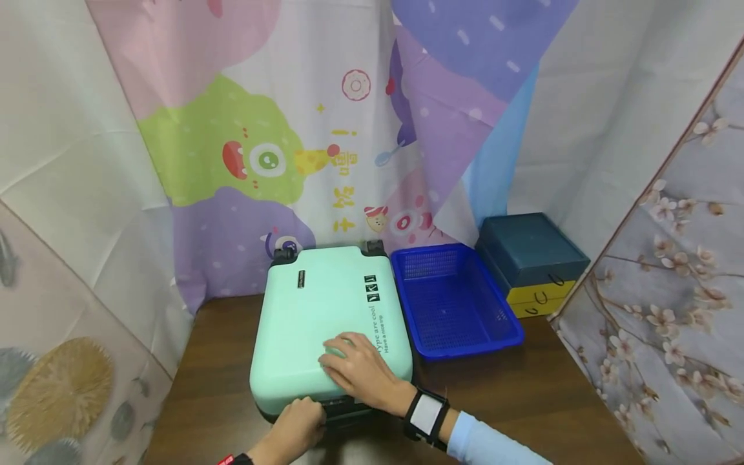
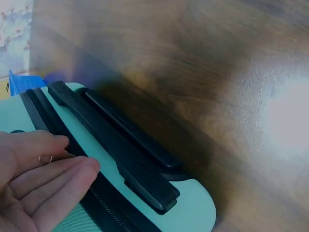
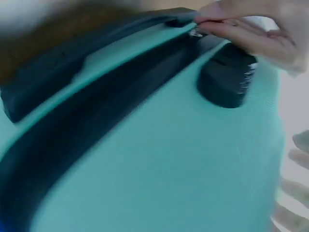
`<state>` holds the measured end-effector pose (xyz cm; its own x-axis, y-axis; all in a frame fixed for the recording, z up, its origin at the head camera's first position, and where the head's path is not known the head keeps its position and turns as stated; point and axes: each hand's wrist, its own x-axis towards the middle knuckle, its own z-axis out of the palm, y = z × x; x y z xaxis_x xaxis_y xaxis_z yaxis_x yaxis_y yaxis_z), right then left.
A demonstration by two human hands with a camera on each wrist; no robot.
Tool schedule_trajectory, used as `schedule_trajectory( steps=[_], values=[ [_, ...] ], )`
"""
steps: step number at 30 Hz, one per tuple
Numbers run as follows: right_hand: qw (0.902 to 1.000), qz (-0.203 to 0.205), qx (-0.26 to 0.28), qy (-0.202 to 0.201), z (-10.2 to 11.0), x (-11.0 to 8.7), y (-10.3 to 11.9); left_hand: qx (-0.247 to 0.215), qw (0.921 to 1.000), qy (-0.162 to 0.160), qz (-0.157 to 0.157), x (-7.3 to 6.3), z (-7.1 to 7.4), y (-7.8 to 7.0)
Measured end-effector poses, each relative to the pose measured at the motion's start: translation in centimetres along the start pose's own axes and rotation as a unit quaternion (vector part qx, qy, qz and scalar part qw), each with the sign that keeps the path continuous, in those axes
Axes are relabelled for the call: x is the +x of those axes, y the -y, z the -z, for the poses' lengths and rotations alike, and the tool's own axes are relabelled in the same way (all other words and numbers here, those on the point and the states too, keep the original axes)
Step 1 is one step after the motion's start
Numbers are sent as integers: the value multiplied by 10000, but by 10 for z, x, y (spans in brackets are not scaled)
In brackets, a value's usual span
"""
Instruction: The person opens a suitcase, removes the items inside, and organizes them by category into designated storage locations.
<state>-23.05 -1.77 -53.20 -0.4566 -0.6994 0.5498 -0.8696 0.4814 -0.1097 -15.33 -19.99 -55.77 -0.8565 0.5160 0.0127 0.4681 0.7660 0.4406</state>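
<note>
A mint-green hard-shell suitcase [image 1: 325, 316] lies flat on the table, with its black carry handle [image 2: 96, 125] on the near side. At that side my left hand [image 1: 299, 423] pinches a small metal zipper pull [image 3: 195, 33] between thumb and fingers, beside the black combination lock [image 3: 227, 79]. The black zipper band [image 3: 91, 106] runs along the edge below the handle. My right hand [image 1: 363, 371] rests on the lid near the front right corner, its fingers spread and slightly bent. Only those fingers [image 3: 292, 195] show at the right edge of the right wrist view.
A blue plastic basket [image 1: 413, 303] stands against the suitcase's right side. Behind it on the right are stacked boxes, a dark teal one [image 1: 535, 248] above yellow drawers [image 1: 540, 297]. A printed curtain [image 1: 349, 129] hangs at the back. Brown wooden table [image 1: 511, 400] surrounds the suitcase.
</note>
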Motion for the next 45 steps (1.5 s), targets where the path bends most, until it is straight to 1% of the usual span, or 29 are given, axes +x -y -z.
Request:
schedule_trajectory(
  steps=[2, 5, 9, 12, 13, 16, 19, 21, 23, 27, 29, 32, 34, 36, 39, 41, 42, 45],
  values=[
    [9986, -40, -512, 101, -5, -3, -10, 60, 9999, -132, -2, 0, -1, 0],
    [9944, -256, -913, 459, -10, -9, -21, -7, 9997, -246, 9, -2, -2, 1],
    [9931, -393, -842, 712, -10, -13, -26, -60, 9996, -272, -11, -3, -1, 5],
    [9925, -451, -766, 834, -8, -13, -26, -183, 9990, -405, -40, -5, 0, 9],
    [9921, -469, -759, 884, -7, -13, -25, -255, 9987, -447, -3, -7, 1, 10],
    [9905, -514, -794, 993, -6, -13, -25, -515, 9969, -543, 224, -12, 3, 13],
    [9905, -514, -802, 993, -7, -13, -25, -623, 9951, -528, 556, -17, 7, 17],
    [9910, -488, -796, 961, -8, -14, -25, -652, 9937, -548, 725, -22, 10, 22],
    [9914, -467, -777, 941, -8, -14, -25, -741, 9917, -492, 933, -27, 12, 26],
    [9911, -455, -799, 960, -7, -14, -24, -872, 9866, -472, 1293, -35, 16, 36],
    [9905, -476, -805, 1013, -6, -14, -24, -994, 9832, -436, 1470, -38, 18, 41],
    [9893, -487, -821, 1104, -6, -14, -24, -1149, 9774, -464, 1711, -44, 21, 51],
    [9884, -476, -890, 1135, -6, -14, -24, -1153, 9756, -499, 1801, -47, 24, 58],
    [9878, -461, -981, 1117, -6, -14, -25, -1145, 9755, -555, 1793, -49, 27, 67],
    [9875, -453, -1051, 1081, -8, -15, -26, -1225, 9746, -538, 1796, -50, 31, 78],
    [9881, -439, -1010, 1077, -9, -15, -25, -1378, 9699, -490, 1946, -52, 32, 84],
    [9883, -425, -990, 1080, -10, -15, -25, -1413, 9669, -488, 2068, -53, 32, 86],
    [9883, -381, -918, 1161, -11, -14, -21, -1435, 9550, -551, 2536, -58, 31, 92]
  ],
)
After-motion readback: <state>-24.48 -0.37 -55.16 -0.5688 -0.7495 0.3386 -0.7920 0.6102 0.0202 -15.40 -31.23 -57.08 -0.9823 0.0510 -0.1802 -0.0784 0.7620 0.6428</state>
